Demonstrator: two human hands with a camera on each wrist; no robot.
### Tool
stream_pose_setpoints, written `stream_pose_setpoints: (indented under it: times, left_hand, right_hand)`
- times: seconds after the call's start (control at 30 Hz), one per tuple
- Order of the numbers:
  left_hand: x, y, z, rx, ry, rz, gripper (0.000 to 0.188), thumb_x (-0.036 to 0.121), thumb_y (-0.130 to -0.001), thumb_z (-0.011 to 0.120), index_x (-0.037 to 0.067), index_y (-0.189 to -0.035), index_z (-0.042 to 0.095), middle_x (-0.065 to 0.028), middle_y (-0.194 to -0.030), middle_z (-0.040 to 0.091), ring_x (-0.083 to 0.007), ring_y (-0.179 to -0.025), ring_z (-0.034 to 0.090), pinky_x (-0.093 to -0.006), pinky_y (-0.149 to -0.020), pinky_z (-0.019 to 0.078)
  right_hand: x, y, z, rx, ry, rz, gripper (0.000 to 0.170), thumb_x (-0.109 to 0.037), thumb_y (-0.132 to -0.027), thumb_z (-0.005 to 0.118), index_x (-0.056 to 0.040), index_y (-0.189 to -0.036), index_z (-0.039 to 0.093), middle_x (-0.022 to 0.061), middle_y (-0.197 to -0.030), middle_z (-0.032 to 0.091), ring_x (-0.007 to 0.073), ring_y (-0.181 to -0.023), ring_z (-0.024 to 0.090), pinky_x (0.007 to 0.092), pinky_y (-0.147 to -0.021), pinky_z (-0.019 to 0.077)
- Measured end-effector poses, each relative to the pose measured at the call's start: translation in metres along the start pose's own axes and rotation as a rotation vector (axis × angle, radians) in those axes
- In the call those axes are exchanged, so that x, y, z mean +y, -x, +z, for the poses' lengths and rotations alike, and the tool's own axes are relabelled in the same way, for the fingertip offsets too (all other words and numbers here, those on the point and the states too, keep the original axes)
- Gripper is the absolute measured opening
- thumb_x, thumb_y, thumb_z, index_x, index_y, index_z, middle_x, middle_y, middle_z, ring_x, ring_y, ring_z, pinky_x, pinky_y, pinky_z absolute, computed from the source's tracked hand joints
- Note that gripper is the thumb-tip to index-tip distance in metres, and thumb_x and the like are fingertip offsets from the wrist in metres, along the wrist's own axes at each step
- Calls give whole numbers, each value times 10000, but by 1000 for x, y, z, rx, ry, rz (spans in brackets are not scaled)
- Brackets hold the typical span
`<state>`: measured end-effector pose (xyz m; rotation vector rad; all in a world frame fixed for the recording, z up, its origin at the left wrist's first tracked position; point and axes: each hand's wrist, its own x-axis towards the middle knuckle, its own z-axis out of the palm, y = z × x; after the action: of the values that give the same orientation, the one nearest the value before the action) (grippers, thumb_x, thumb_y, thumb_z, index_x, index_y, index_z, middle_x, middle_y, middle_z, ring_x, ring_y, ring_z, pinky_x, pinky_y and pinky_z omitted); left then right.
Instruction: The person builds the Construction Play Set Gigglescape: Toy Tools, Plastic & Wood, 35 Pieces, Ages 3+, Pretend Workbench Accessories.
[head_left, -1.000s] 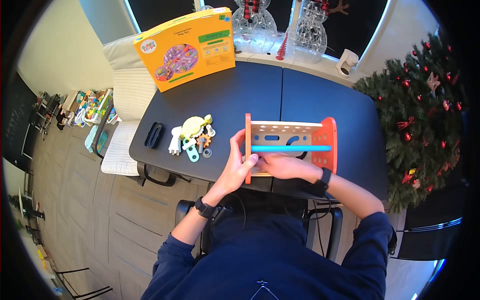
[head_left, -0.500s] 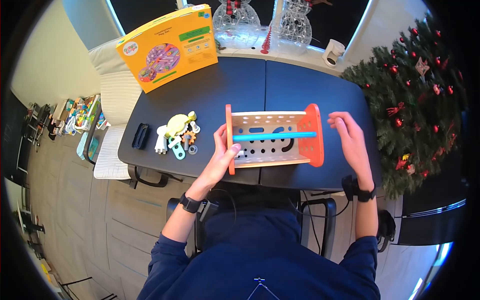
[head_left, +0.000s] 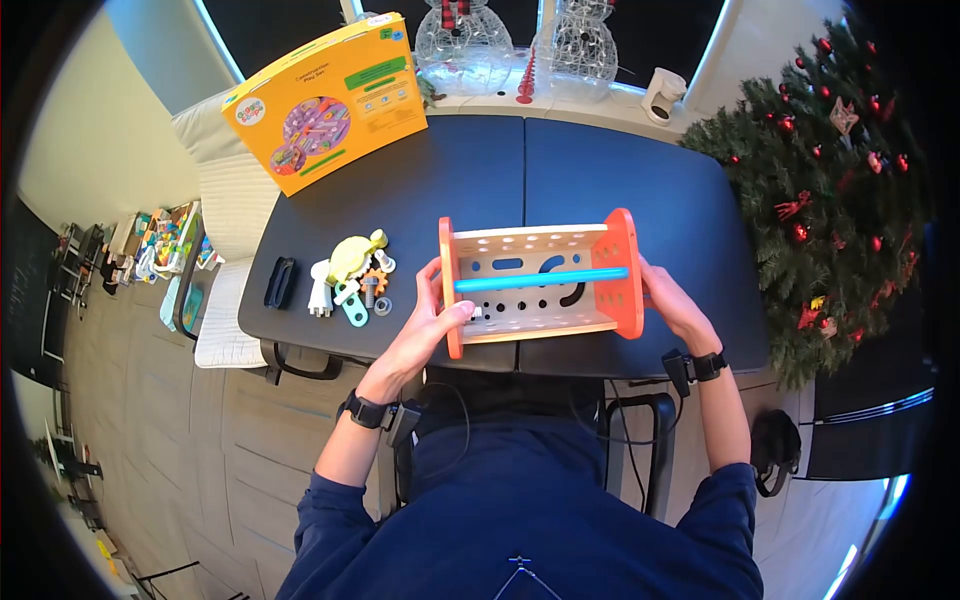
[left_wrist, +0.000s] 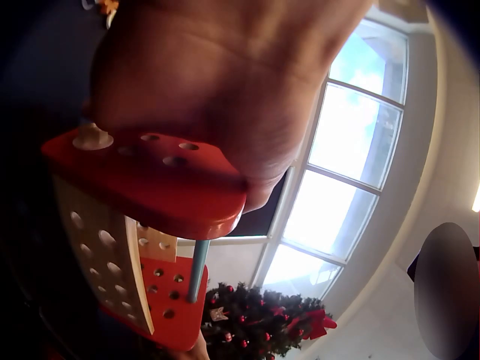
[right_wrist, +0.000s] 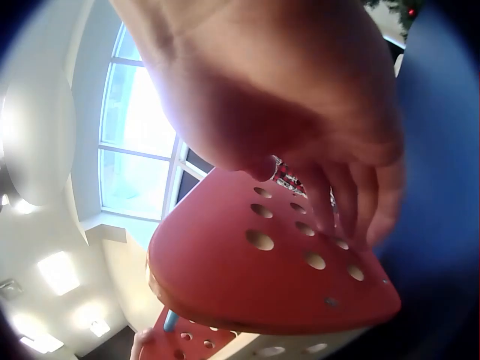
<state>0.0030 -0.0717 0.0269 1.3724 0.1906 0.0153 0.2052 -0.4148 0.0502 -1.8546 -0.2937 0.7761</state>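
Note:
A wooden toy toolbox [head_left: 530, 330] with orange-red end panels and a blue rod handle [head_left: 540, 280] stands in front of the person in the head view. The left hand [head_left: 415, 338] grips its left end panel, thumb on the inner side. On that panel, a pale round knob [left_wrist: 94, 137] sits at a hole in the left wrist view. At the other end, the right hand [head_left: 680, 305] reaches the outer face of the right panel [right_wrist: 277, 277]. Its fairly straight fingers touch the perforated surface in the right wrist view.
Left of the toolbox lie toy parts: a yellow-green piece [head_left: 350, 258], an orange gear [head_left: 378, 282], a teal strip [head_left: 353, 308] and a grey nut [head_left: 383, 306]. Beside them is a black tray [head_left: 281, 283]. A yellow box [head_left: 330, 110] stands behind; a decorated tree [head_left: 800, 200] is at right.
The right hand has come out of the toolbox, swung out to the right, then moved in to the right end panel. The left hand keeps its grip on the left panel.

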Motion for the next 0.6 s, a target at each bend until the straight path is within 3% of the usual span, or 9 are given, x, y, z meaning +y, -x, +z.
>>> stream_pose_setpoints:
  times: [0.27, 0.37, 0.47, 0.6]
  left_hand:
    - [3, 8, 0, -14, 14, -9, 1042, 253, -949, 785, 126, -1675, 49, -191, -1665, 276, -309, -1522, 352, -498, -1250, 325]
    - [2, 8, -1, -31, 47, 5, 1049, 225, -935, 795, 137, -1674, 56, -189, -1672, 266, -307, -1530, 342, -495, -1247, 332]
    - [-1, 9, -1, -54, 19, 50, 997, 354, -1000, 763, 155, -1673, 55, -164, -1674, 290, -292, -1545, 327, -489, -1267, 294]
    - [-14, 2, -18, -52, 378, 44, 846, 595, -1087, 532, 167, -1670, 93, -128, -1674, 329, -269, -1564, 307, -482, -1296, 215]
  right_hand:
    - [5, -1, 3, -69, 58, -21, 659, -566, -1158, 346, -33, -1408, 642, 69, -1277, 712, 163, -1193, 647, 388, -1039, 532]
    - [21, -15, 1, -132, 98, 23, 651, -559, -1160, 352, -39, -1468, 594, 60, -1335, 681, 154, -1212, 632, 376, -1050, 522]
    - [21, -13, 7, -84, -203, 44, 632, -545, -1163, 370, -50, -1512, 551, 56, -1396, 638, 140, -1233, 611, 354, -1070, 505]
    - [12, -5, 23, -48, -441, -20, 612, -527, -1166, 389, -57, -1528, 537, 71, -1440, 605, 147, -1311, 569, 380, -1124, 477]
